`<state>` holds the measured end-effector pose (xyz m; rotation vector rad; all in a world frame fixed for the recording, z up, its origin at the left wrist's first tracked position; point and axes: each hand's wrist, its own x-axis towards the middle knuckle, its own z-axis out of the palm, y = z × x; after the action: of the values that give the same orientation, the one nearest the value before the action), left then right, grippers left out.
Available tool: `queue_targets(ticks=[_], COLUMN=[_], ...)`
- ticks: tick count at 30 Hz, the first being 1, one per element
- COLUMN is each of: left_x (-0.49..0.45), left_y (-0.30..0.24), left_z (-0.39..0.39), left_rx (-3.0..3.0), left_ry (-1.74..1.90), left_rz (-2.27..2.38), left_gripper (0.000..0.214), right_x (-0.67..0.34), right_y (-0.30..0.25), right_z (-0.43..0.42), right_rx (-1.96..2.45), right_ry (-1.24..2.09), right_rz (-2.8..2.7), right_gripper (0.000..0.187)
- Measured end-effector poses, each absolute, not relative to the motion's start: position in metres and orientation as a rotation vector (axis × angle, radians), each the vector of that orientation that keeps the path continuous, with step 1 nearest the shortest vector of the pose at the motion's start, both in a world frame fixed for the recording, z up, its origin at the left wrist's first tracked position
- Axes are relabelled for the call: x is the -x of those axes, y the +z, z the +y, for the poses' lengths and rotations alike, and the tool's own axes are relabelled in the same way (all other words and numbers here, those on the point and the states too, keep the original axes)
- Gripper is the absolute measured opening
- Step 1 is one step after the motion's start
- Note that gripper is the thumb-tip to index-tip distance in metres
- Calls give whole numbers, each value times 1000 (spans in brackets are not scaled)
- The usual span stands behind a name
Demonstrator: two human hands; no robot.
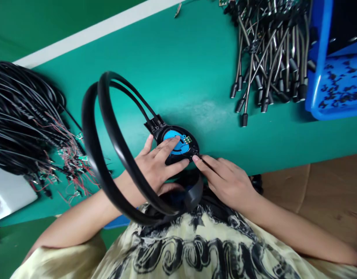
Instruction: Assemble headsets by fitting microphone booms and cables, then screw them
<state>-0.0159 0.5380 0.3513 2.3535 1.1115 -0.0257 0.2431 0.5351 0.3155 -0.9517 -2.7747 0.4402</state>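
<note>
A black headset (108, 135) with a double headband lies across my left forearm. One of its earcups (178, 143) rests open on the green table, showing a blue speaker disc and a small green circuit board. My left hand (155, 166) presses on this earcup, fingers stretched over the blue disc and thumb beneath. My right hand (225, 180) touches the earcup's right rim with pinched fingertips; what they hold, if anything, is too small to see. The second earcup (193, 193) hangs near my chest.
A big bundle of black cables (24, 116) with red wires and small boards lies at the left. Several metal gooseneck microphone arms (268, 54) are heaped at the upper right, next to a blue bin (320, 77) of small black parts. A cardboard surface (320, 190) is at the right.
</note>
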Motion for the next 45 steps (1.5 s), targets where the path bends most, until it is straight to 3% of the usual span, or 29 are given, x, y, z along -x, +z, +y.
queue_targets(ticks=[18, 25, 32, 45], left_x=[7, 14, 3, -4], left_y=[353, 347, 342, 345], left_z=[532, 537, 539, 539], left_rx=[-2483, -2536, -2691, -2617], left_ry=[-55, -35, -113, -169], left_rz=[1190, 1140, 1240, 1294], left_gripper=[42, 43, 71, 50], right_x=[-233, -232, -245, -238], right_y=[321, 327, 309, 307], right_z=[549, 562, 561, 565], right_rx=[611, 562, 571, 567], right_ry=[-75, 84, 193, 268], right_rz=[-2878, -2931, -2744, -2678], right_gripper=[36, 36, 32, 27])
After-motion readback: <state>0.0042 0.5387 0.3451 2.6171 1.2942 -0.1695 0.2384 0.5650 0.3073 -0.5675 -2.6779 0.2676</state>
